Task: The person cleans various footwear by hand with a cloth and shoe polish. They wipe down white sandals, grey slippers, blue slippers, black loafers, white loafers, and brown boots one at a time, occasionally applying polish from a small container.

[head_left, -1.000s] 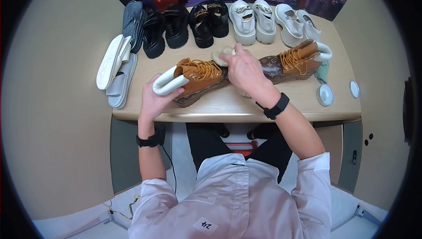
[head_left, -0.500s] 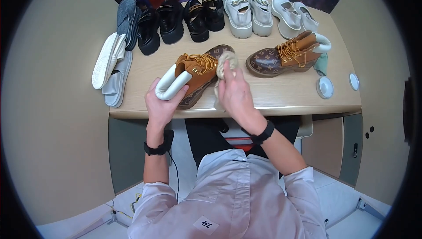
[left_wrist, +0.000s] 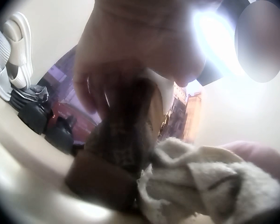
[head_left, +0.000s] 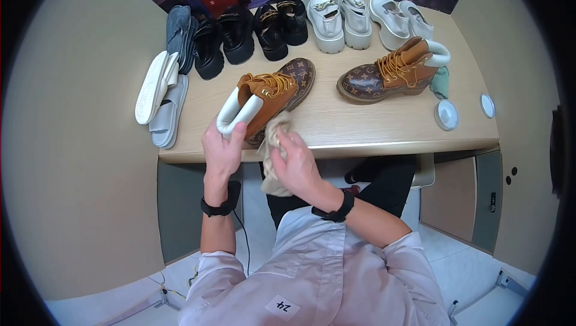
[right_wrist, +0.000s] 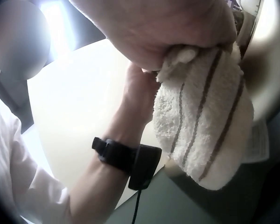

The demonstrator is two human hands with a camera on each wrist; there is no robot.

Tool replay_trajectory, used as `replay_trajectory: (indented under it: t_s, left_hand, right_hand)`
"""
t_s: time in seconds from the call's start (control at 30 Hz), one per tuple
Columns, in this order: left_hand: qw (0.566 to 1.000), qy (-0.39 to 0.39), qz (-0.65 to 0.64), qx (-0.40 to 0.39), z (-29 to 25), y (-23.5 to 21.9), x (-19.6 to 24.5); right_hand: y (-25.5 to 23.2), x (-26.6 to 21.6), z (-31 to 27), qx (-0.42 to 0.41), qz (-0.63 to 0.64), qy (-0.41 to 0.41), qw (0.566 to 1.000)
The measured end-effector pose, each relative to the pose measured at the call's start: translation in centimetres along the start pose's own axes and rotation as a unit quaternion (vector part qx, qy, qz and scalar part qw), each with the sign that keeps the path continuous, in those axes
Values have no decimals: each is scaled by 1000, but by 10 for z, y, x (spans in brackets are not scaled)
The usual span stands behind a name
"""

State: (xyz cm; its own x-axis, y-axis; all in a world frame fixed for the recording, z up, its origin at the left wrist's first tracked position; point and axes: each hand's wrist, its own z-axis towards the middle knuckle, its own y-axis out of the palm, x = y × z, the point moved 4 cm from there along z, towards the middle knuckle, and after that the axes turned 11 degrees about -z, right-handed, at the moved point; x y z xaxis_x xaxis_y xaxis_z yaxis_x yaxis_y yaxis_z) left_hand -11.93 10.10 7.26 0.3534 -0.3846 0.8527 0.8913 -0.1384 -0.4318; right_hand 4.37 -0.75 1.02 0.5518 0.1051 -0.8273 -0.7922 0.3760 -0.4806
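Observation:
A brown boot [head_left: 273, 101] with a monogram pattern, tan upper and yellow laces stands near the table's front edge, its toe pointing away to the right. My left hand [head_left: 223, 149] grips it at the back, around the white padded collar [head_left: 245, 116]. In my right hand [head_left: 297, 164] is a bunched cream towel [head_left: 273, 176], held at the boot's right side near the heel. The towel hangs down past the table edge, and the right wrist view shows brown stripes on its loose part [right_wrist: 200, 121]. The left wrist view has the towel [left_wrist: 205, 182] beside the dark heel [left_wrist: 102, 179].
The matching boot [head_left: 372, 80] stands to the right, with a green cloth [head_left: 440, 83] behind its heel. Near the right edge are a small white dish [head_left: 446, 115] and a round lid [head_left: 488, 106]. Black shoes [head_left: 237, 35] and white shoes [head_left: 327, 23] line the back; slippers [head_left: 169, 113] lie left.
The right hand has brought the towel from the boot's toe back along its side to the heel. The held boot has swung from lying crosswise to pointing away, apart from the other boot.

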Motion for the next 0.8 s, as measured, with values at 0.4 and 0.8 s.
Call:
replay_trajectory:
  t_s: [0.4,0.8]
  left_hand:
    - [997,-5,-9,-76,32,-9,35]
    - [995,-16,51,-90,26,-3,49]
  right_hand:
    - [-45,52,70,104,124,83,983]
    - [9,-41,15,39,37,-61,997]
